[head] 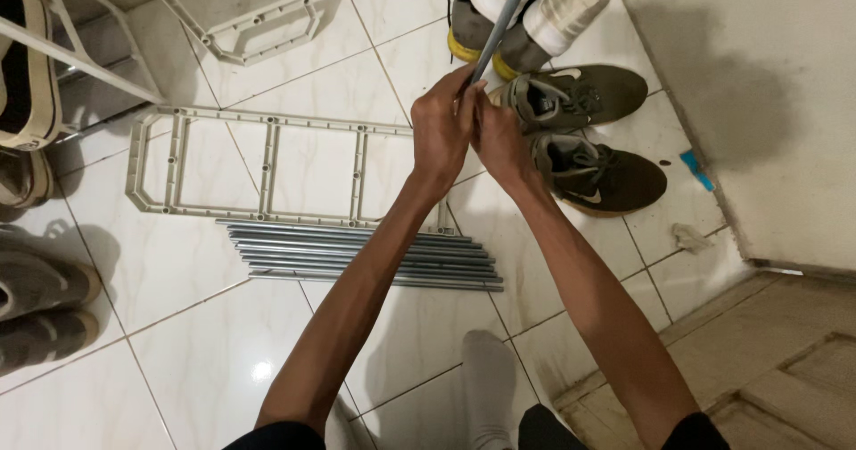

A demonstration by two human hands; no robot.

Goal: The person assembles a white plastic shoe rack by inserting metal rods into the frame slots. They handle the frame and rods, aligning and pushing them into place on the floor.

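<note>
Head view: metal tube (505, 17) slanting up-right, both hands.

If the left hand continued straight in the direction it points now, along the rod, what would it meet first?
Probably the pair of shoes with yellow soles. The left hand grips the grey metal rod together with the right hand, pointing up the picture. Depth is unclear, so it might pass above them.

Thin grey metal rod (504, 20), slanting up toward 1 o'clock. Its lower end is buried inside both fists, near top center.
</note>
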